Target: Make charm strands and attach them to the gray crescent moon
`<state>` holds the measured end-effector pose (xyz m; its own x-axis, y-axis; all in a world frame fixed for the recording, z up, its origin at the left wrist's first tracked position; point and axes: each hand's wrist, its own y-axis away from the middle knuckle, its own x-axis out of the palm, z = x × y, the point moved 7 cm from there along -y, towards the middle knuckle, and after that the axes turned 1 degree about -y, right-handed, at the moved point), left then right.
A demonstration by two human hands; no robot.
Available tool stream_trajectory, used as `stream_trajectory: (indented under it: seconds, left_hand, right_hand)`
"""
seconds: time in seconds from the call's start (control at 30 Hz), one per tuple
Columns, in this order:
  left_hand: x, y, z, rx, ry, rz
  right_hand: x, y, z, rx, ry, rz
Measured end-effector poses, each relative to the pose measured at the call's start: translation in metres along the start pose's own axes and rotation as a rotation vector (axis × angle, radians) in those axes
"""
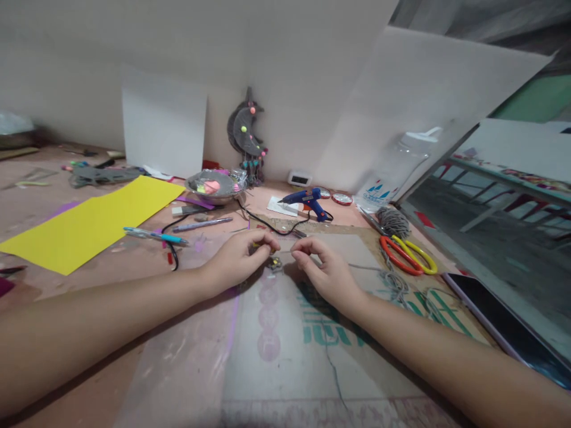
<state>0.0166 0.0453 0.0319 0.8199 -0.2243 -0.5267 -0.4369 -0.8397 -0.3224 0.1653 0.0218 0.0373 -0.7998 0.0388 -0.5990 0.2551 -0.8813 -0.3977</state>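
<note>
My left hand (247, 257) is closed in a pinch over a small grey-and-yellow piece (275, 264), close above the plastic-covered cardboard (285, 368). Just to its right, my right hand (328, 270) has thumb and forefinger pressed together. A grey yarn strand (366, 267) leads from behind the right hand to a loose tangle of yarn (395, 285). The yarn seems to pass through the right fingertips, though the exact grip is too small to see clearly.
Behind the hands lie a blue glue gun (307, 201) and a metal bowl (214, 187). Scissors (408, 255), a yarn ball (392, 221), a phone (504, 321) and a bottle (392, 166) are on the right. Pens (156, 236) and yellow paper (93, 223) lie left. A moon ornament (243, 134) leans against the wall.
</note>
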Motion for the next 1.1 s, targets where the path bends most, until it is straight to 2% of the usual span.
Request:
stream_trajectory:
  seconds: [0.4,1.1]
  left_hand:
    - [0.0077,0.0019,-0.0073,0.105,-0.078,0.129]
    - [0.0047,-0.0004,-0.0019,0.051,-0.113,0.053]
  right_hand:
    - [0.0001,-0.0008,0.0071,-0.103,0.090,-0.004]
    - [0.0016,-0.0017,0.0011,-0.052,0.087,0.040]
